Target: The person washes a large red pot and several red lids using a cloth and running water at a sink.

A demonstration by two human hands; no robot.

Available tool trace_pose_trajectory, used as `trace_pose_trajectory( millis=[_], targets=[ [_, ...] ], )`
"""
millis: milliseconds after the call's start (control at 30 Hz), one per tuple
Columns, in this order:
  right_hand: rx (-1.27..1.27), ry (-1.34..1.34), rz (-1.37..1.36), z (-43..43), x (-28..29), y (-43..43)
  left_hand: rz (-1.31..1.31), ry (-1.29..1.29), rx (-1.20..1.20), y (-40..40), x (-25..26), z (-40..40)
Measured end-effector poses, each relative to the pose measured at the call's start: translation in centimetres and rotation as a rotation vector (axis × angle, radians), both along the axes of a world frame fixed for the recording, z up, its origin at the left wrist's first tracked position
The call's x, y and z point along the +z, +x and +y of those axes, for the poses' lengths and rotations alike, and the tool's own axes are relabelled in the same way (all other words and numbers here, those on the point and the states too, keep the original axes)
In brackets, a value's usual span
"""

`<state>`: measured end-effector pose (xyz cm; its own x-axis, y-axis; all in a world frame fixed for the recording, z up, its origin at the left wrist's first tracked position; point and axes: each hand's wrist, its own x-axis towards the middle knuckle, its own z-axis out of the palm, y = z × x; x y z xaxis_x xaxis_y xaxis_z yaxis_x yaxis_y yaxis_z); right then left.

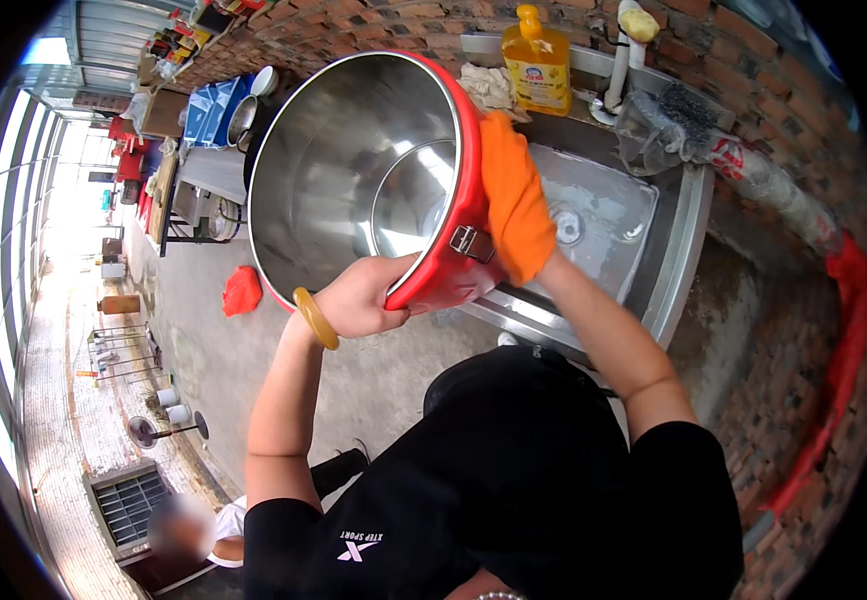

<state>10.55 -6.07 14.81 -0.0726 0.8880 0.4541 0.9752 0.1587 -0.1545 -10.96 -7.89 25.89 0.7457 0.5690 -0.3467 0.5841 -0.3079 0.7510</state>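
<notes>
A large red insulated barrel (pixel 471 187) with a bare stainless-steel inside (pixel 343 157) is tilted so its wide mouth faces me. My left hand (pixel 366 300) grips the near part of its rim, the thumb inside and the fingers outside. On that wrist is a yellow bangle (pixel 316 319). An orange cloth (pixel 516 202) covers most of my right hand (pixel 546 264) and lies against the barrel's outer wall; the fingers are hidden under it. Close to the cloth, a metal latch (pixel 472 243) sits on the red side.
Behind the barrel stands a metal sink (pixel 598 217) with a detergent pump bottle (pixel 537 71) and a crumpled pale rag (pixel 490 88) on its ledge. A plastic-wrapped pipe (pixel 763 176) runs to the right. On the concrete floor lies a red plastic bag (pixel 242 291). Another person (pixel 227 536) is at lower left.
</notes>
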Motion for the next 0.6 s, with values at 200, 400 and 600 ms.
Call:
trace_pose_trajectory(
  millis=[200, 400, 600],
  targets=[
    [0.304, 0.139, 1.031, 4.4, -0.1, -0.5, 0.051, -0.001, -0.057, 1.5, 0.7, 0.7],
    [0.417, -0.355, 1.606, 14.1, -4.9, 2.1, -0.019, -0.023, -0.039, 2.7, -0.3, 0.4],
    [0.195, -0.182, 1.562, 5.4, -8.5, 1.3, 0.012, 0.064, -0.085, 2.7, -0.6, 0.0]
  ],
)
